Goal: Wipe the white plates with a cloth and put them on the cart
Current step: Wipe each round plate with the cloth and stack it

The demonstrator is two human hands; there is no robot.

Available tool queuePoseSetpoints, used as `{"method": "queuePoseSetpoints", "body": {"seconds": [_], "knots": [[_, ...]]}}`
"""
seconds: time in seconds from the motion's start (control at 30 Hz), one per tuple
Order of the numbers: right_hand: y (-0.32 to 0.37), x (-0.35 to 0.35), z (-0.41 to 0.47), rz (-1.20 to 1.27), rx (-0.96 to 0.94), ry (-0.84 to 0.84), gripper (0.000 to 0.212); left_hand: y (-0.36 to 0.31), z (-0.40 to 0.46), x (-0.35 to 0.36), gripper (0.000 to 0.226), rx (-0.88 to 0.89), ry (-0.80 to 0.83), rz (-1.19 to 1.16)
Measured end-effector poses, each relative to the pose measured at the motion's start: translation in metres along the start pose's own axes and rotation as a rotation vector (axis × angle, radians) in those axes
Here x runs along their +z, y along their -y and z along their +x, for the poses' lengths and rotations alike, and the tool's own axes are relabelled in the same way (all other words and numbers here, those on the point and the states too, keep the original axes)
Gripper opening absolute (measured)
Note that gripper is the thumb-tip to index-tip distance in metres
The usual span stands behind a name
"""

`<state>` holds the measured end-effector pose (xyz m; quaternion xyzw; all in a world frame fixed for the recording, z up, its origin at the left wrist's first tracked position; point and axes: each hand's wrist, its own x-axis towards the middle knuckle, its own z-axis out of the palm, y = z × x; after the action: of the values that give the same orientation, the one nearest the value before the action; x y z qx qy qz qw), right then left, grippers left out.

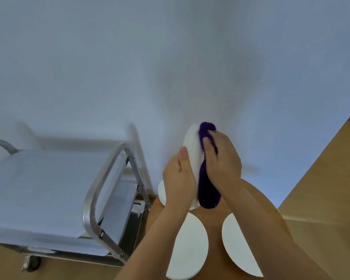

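Right of the frame's centre, the left hand (179,178) grips a white plate (192,142) by its lower edge, thumb laid up the near face, and holds it tilted on edge above the wooden surface (321,199), probably so that the face turns toward the other hand. The right hand (222,158) presses a bunched purple cloth (207,190) flat against that face, fingers curled over the wad, its tail hanging below the palm. More white plates lie on the surface beneath the forearms: one at bottom centre (188,249), one at lower right (238,245), and the rim of another (161,191) behind the left wrist, likely waiting their turn. The steel cart (101,190), its top shelf bare, stands at lower left, close enough for a short reach.
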<state>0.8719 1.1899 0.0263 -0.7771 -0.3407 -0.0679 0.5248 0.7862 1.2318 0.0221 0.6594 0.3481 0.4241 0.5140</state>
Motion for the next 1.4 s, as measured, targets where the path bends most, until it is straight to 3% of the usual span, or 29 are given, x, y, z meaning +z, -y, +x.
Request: {"method": "queuePoseSetpoints", "body": {"seconds": [0.1, 0.2, 0.43, 0.53, 0.7, 0.77, 0.83, 0.93, 1.0, 1.1, 1.17, 1.27, 1.33, 1.4], "knots": [[0.006, -0.001, -0.011, -0.162, -0.329, 0.089, 0.032, 0.002, 0.015, 0.004, 0.043, -0.115, -0.046, -0.066], [0.009, 0.005, -0.03, -0.257, -0.478, 0.134, 0.034, 0.009, 0.025, 0.002, 0.044, -0.292, -0.101, -0.267], [-0.019, 0.017, -0.083, -0.382, -0.471, -0.055, 0.036, 0.013, 0.019, -0.007, 0.049, -0.537, -0.226, -0.473], [-0.043, 0.014, -0.094, -0.25, -0.298, -0.067, 0.042, 0.017, 0.02, -0.02, 0.047, -0.559, -0.186, -0.48], [-0.058, -0.006, -0.061, 0.26, 0.283, -0.065, 0.032, 0.025, 0.019, -0.042, 0.039, -0.611, -0.07, -0.611], [-0.063, -0.021, -0.045, 0.45, 0.509, 0.015, 0.025, 0.028, 0.019, -0.047, 0.04, -0.643, -0.013, -0.655], [-0.064, -0.039, -0.034, 0.626, 0.714, 0.159, 0.032, 0.029, 0.02, -0.054, 0.038, -0.687, 0.02, -0.687], [-0.058, -0.06, -0.027, 0.849, 0.802, 0.37, 0.046, 0.034, 0.022, -0.058, 0.035, -0.736, 0.047, -0.603], [-0.049, -0.068, -0.027, 0.919, 0.802, 0.434, 0.04, 0.037, 0.019, -0.055, 0.038, -0.794, 0.052, -0.482], [-0.032, -0.067, -0.027, 0.836, 0.615, 0.444, 0.029, 0.044, 0.016, -0.043, 0.052, -0.838, 0.162, -0.203], [-0.019, -0.058, -0.036, 0.518, 0.345, 0.51, 0.02, 0.041, 0.018, -0.041, 0.066, -0.826, 0.241, -0.129], [-0.016, -0.033, -0.066, -0.077, -0.204, 0.513, 0.014, 0.028, 0.021, -0.042, 0.091, -0.863, 0.361, -0.322], [-0.021, -0.019, -0.085, -0.234, -0.46, 0.51, 0.027, 0.025, 0.021, -0.045, 0.088, -0.87, 0.327, -0.357], [-0.027, -0.012, -0.097, -0.263, -0.588, 0.489, 0.04, 0.029, 0.017, -0.045, 0.065, -0.86, 0.236, -0.383]]}}
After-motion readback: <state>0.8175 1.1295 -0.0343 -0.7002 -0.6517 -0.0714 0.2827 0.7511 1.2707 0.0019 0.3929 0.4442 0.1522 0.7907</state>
